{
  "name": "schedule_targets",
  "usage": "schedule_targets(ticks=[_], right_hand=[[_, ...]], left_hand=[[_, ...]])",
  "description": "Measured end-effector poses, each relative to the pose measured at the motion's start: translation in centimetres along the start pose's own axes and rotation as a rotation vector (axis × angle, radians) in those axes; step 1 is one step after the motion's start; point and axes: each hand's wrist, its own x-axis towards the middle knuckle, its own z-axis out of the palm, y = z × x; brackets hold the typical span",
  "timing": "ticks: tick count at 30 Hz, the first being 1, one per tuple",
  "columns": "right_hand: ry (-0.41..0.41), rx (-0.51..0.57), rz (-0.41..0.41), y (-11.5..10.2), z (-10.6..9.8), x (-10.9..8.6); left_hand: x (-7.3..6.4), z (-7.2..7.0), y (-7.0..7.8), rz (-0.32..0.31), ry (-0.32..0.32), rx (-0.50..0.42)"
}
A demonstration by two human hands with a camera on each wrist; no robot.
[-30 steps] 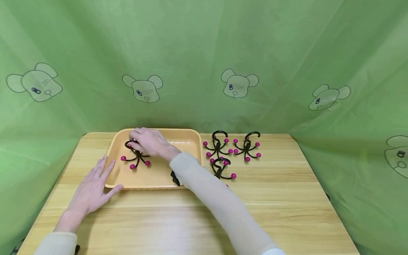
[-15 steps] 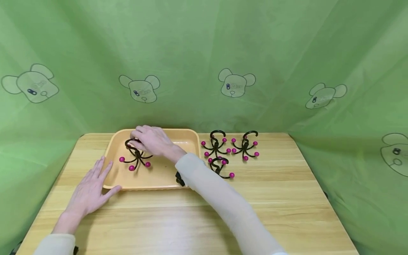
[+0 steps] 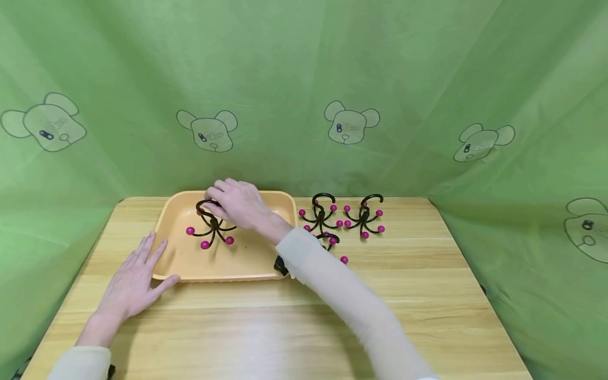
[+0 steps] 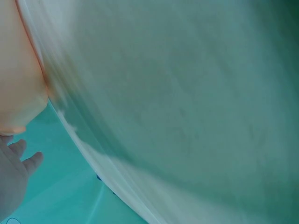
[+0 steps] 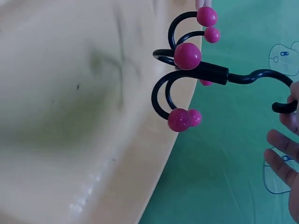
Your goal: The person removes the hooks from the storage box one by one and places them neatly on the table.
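Observation:
In the head view my right hand pinches the curved top of a black multi-arm hanging hook over the peach tray. Its several curved prongs end in pink balls and hang downward. From the right wrist view, the same hanging hook shows its stem and top loop, with thumb and fingers of the right hand at the loop's end. My left hand lies with straight, spread fingers against the tray's front left corner. In the left wrist view only part of that hand shows, next to the tray.
Right of the tray, two matching hanging hooks stand on the wooden table: one nearer hook and one farther right. My right sleeve partly hides a third hook. A green curtain surrounds the table.
My right hand has shifted right and slightly up, carrying the hanging hook along above the tray. The left hand stays at the tray's corner.

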Motion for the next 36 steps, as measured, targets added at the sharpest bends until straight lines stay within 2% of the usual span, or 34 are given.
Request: schedule_targets(ticks=[5, 18, 26, 36], right_hand=[[0.021, -0.015, 0.013, 0.4, -0.8, -1.0], [0.134, 0.000, 0.014, 1.1, -2.9, -4.1], [0.228, -0.016, -0.008, 1.6, -4.5, -5.7], [0.260, 0.023, -0.005, 2.8, -6.1, -7.8]], left_hand=[[0.0, 0.0, 0.0, 0.001, -0.003, 0.006], [-0.2, 0.0, -0.1, -0.010, -0.010, 0.000], [0.1, 0.1, 0.0, -0.013, -0.020, -0.010], [0.0, -0.4, 0.0, -0.016, -0.027, -0.005]])
